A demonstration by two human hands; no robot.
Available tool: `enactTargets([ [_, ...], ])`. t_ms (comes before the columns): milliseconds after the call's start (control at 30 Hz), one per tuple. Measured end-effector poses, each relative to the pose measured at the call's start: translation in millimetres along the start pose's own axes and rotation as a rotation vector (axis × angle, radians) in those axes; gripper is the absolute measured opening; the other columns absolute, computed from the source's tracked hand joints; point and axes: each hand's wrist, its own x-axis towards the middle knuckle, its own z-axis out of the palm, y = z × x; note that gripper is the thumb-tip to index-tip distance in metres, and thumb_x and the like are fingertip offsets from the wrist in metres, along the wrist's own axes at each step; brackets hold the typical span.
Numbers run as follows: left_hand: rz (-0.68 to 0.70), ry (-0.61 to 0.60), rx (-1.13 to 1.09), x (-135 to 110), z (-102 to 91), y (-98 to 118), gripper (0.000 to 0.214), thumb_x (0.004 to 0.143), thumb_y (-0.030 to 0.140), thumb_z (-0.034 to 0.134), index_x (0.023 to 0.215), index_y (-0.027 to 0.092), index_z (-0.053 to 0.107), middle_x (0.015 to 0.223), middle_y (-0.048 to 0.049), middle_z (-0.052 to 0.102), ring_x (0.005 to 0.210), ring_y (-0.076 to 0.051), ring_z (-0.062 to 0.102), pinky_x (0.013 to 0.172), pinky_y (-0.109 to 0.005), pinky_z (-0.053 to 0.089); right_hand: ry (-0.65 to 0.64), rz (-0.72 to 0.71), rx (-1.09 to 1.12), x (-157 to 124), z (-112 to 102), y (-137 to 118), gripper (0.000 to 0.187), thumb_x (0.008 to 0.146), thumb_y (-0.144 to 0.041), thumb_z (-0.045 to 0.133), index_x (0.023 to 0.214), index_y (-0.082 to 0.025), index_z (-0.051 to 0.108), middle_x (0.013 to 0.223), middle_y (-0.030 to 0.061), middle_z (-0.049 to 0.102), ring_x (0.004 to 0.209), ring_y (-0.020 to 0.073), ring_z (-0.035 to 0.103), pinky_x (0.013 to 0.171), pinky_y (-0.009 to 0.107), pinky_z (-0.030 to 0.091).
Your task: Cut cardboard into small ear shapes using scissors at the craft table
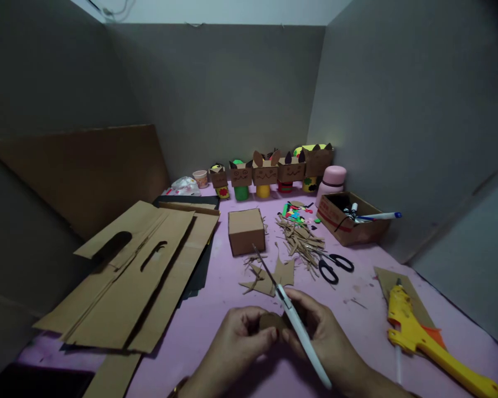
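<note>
My left hand [237,338] pinches a small brown cardboard piece [273,320] low in the middle of the view. My right hand [326,338] is closed around white-handled scissors [297,326], whose thin blades point up and away toward the small cardboard box [245,230]. Both hands meet at the cardboard piece just above the pink table [216,276]. Jagged cardboard offcuts [274,275] lie just beyond the hands.
Flattened cardboard sheets [136,276] cover the left side. Black-handled scissors [335,266] and a pile of cardboard strips [301,237] lie to the right. A yellow glue gun [423,337] rests at the right edge. An open box with pens [351,218] and cardboard figures [269,172] stand at the back.
</note>
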Motion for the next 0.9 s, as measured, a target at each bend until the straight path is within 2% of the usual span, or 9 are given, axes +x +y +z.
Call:
enactTargets([
  [100,0.004,0.046,-0.123,3.6,2.9,-4.7,0.017,0.071,0.027,0.070,0.061,0.013,0.065,0.056,0.0013,0.055,0.053,-0.010,0.044,0.053,-0.023,0.032,0.089,-0.003,0.009,1.5,1.8,0.9,0.051,0.059,-0.014,0.072,0.109,-0.021,0.062,0.079,0.0017,0.066,0.072,0.0187,0.061,0.069,0.030,0.051],
  [200,-0.004,0.100,-0.329,9.3,6.6,-14.6,0.018,0.065,0.029,0.078,0.069,0.014,0.069,0.070,-0.0044,0.067,0.065,-0.014,0.056,0.064,-0.025,0.041,0.196,0.017,0.021,4.2,2.9,0.7,0.052,0.057,-0.015,0.073,0.107,-0.020,0.060,0.066,-0.0019,0.060,0.062,0.0173,0.058,0.063,0.030,0.052],
  [300,-0.040,0.136,-0.498,13.7,9.3,-26.1,0.024,0.060,0.031,0.083,0.074,0.015,0.071,0.077,-0.0064,0.071,0.071,-0.016,0.061,0.070,-0.026,0.044,0.267,0.045,0.051,6.8,4.7,1.0,0.053,0.056,-0.016,0.072,0.107,-0.021,0.058,0.070,-0.0011,0.061,0.062,0.0172,0.058,0.063,0.030,0.052],
  [400,-0.055,0.185,-0.535,14.1,10.8,-31.1,0.025,0.059,0.030,0.084,0.075,0.015,0.073,0.079,-0.0072,0.073,0.072,-0.017,0.063,0.072,-0.026,0.045,0.278,0.035,0.064,8.3,8.2,3.2,0.053,0.056,-0.019,0.074,0.107,-0.021,0.058,0.069,-0.0010,0.061,0.062,0.0171,0.058,0.062,0.030,0.052],
  [567,-0.022,0.197,-0.497,9.0,10.6,-20.9,0.020,0.064,0.029,0.080,0.074,0.013,0.074,0.075,-0.0082,0.074,0.071,-0.019,0.064,0.073,-0.029,0.046,0.220,0.037,0.092,7.9,10.2,5.6,0.053,0.057,-0.020,0.076,0.107,-0.022,0.058,0.069,-0.0023,0.059,0.062,0.0164,0.057,0.064,0.030,0.051],
  [700,0.007,0.210,-0.466,5.1,3.9,-7.5,0.018,0.070,0.028,0.075,0.082,0.014,0.075,0.078,-0.0068,0.074,0.069,-0.017,0.062,0.074,-0.028,0.046,0.098,-0.010,0.067,5.3,-3.4,-0.8,0.053,0.069,-0.028,0.071,0.118,-0.022,0.052,0.082,0.0023,0.065,0.076,0.0195,0.062,0.072,0.033,0.050],
  [733,0.012,0.242,-0.456,4.5,1.0,-4.9,0.018,0.070,0.028,0.075,0.082,0.015,0.075,0.078,-0.0063,0.074,0.068,-0.016,0.062,0.073,-0.027,0.046,0.065,-0.024,0.012,4.4,-8.7,-3.2,0.051,0.072,-0.030,0.069,0.119,-0.021,0.052,0.087,0.0041,0.066,0.081,0.0208,0.062,0.076,0.034,0.050],
  [800,0.030,0.322,-0.435,4.0,-5.6,-1.0,0.018,0.067,0.029,0.078,0.079,0.015,0.075,0.077,-0.0052,0.074,0.068,-0.015,0.061,0.069,-0.024,0.046,0.020,0.001,-0.169,2.9,-19.5,-7.8,0.046,0.074,-0.032,0.066,0.118,-0.019,0.055,0.082,0.0046,0.067,0.076,0.0223,0.062,0.072,0.035,0.050],
  [900,0.063,0.416,-0.448,4.5,-14.9,2.1,0.020,0.063,0.031,0.080,0.076,0.017,0.075,0.076,-0.0033,0.073,0.071,-0.014,0.060,0.067,-0.021,0.045,0.021,0.010,-0.402,1.6,-31.6,-10.8,0.051,0.072,-0.029,0.068,0.121,-0.020,0.057,0.103,0.0095,0.067,0.098,0.0291,0.059,0.088,0.043,0.045],
])
